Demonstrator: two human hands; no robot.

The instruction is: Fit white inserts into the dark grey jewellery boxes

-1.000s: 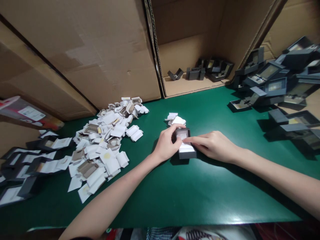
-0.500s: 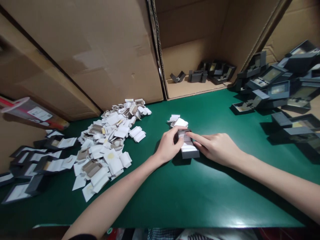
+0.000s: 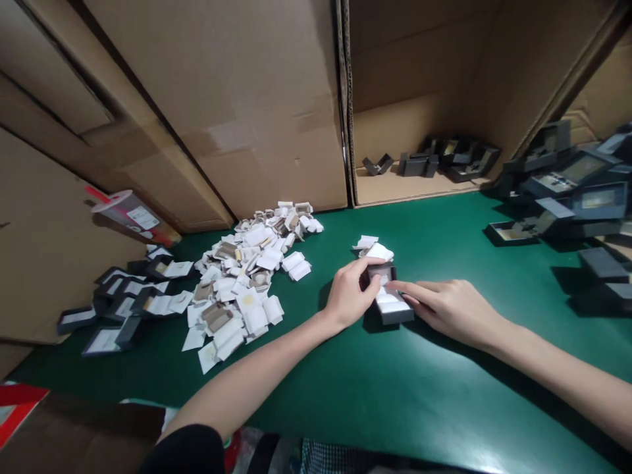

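A small dark hinged box (image 3: 397, 316) with a white lining stands opened out on the green table, between my hands. My left hand (image 3: 351, 294) is closed on its left side, the thumb lying inside over the lining. From the right, my right hand (image 3: 457, 308) reaches in with the index finger stretched out, its tip touching the lining. The other right fingers are partly curled beside the box wall, and nothing shows in them. Just behind the box lie a few folded white card inserts (image 3: 378, 250).
A large heap of white card inserts (image 3: 254, 299) spreads to the left. Beyond it are opened dark boxes with white linings (image 3: 131, 332) and a plastic cup (image 3: 135, 214). Opened dark boxes (image 3: 600, 197) pile up at right; several more sit inside a cardboard carton (image 3: 395, 191).
The view has swung left, so everything appears shifted right. My right index finger has moved slightly down within the box, from the lid part toward the lining. My left hand keeps its grip.
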